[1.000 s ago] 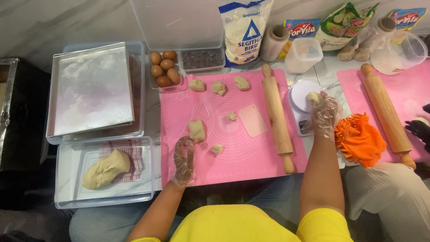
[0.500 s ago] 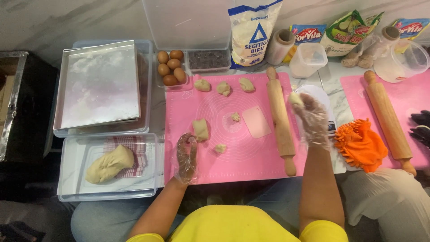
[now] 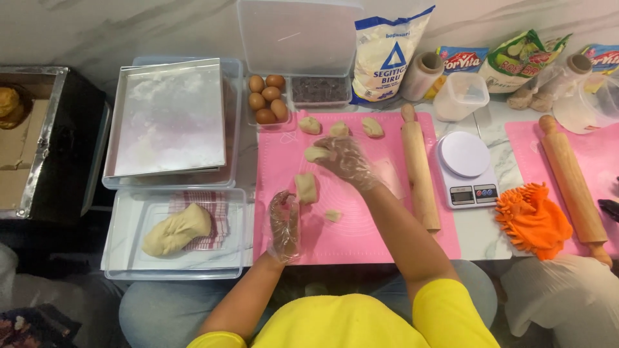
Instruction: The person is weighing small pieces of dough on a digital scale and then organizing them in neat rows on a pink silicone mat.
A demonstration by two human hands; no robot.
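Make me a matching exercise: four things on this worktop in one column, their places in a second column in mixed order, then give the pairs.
Things:
1. eggs
2. kitchen scale
3. large dough lump
4. small dough piece

Places:
A. in the clear tray left of the pink mat
B. held at the right hand
C. right of the rolling pin
D. in a clear box behind the mat

Pairs: 1-D, 2-C, 3-A, 4-B

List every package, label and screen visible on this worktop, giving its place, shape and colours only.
White flour bag with blue top and blue triangle: upright at the back wall, centre.
Blue and red flat packet: back, right of the flour bag.
Green and white pouch: back right.
White kitchen scale's small dark screen: right of the pink silicone mat.
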